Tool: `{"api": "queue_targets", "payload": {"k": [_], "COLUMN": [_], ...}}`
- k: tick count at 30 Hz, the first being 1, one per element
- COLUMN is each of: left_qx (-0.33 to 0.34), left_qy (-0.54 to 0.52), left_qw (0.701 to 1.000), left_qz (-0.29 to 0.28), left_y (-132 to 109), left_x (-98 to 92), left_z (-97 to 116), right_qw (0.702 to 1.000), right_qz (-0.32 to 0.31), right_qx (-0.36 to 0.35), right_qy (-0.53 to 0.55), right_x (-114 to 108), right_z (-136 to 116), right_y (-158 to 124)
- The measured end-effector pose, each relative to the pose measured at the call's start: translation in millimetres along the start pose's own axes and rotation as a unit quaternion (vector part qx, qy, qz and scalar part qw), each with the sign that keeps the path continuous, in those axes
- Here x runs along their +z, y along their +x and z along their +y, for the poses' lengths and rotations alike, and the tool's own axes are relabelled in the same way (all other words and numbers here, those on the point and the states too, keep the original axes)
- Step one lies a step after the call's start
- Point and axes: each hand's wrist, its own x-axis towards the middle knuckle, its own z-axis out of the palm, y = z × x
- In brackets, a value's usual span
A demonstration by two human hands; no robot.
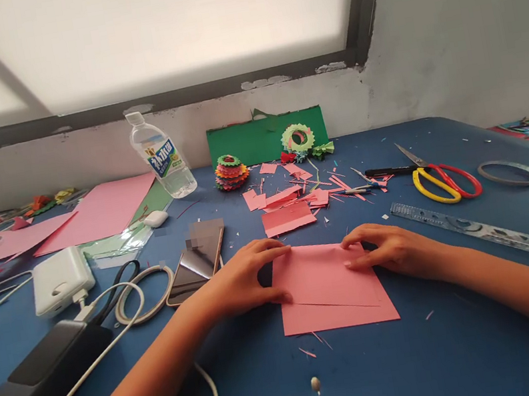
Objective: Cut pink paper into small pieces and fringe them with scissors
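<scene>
Two pink sheets of paper lie on the blue table in front of me. A smaller pink sheet (325, 275) rests on top of a larger pink sheet (340, 319), which shows below it as a strip. My left hand (250, 275) grips the left edge, its thumb low and its index finger at the top corner. At the upper right edge, my right hand (387, 245) holds the paper with thumb and fingertips on its surface. Just beyond the sheets sits a small pink folded piece (289, 219).
Pink scraps (294, 193) litter the table behind the sheets. Scissors (447, 181) and a clear ruler (478, 233) lie right. Left are a phone (197, 263), a white power bank (62, 279), cables and a water bottle (163, 154). Paper rings (298, 138) stand by a green board (245, 140).
</scene>
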Motion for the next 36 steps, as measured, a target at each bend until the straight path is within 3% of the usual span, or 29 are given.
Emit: {"api": "queue_targets", "payload": {"k": [17, 36], "left_qx": [-0.06, -0.082], "left_qy": [-0.001, -0.01], "left_qw": [0.992, 0.989], "left_qz": [-0.107, -0.124], "left_y": [-7.9, -8.9], "left_x": [-2.9, -5.6], "left_z": [12.3, 16.9], "right_qw": [0.997, 0.999], "right_qz": [-0.011, -0.017], "right_qx": [0.023, 0.0], "right_qy": [0.075, 0.047], "right_x": [-4.6, -6.0], "right_z": [-4.8, -7.3], "right_y": [-7.2, -6.1]}}
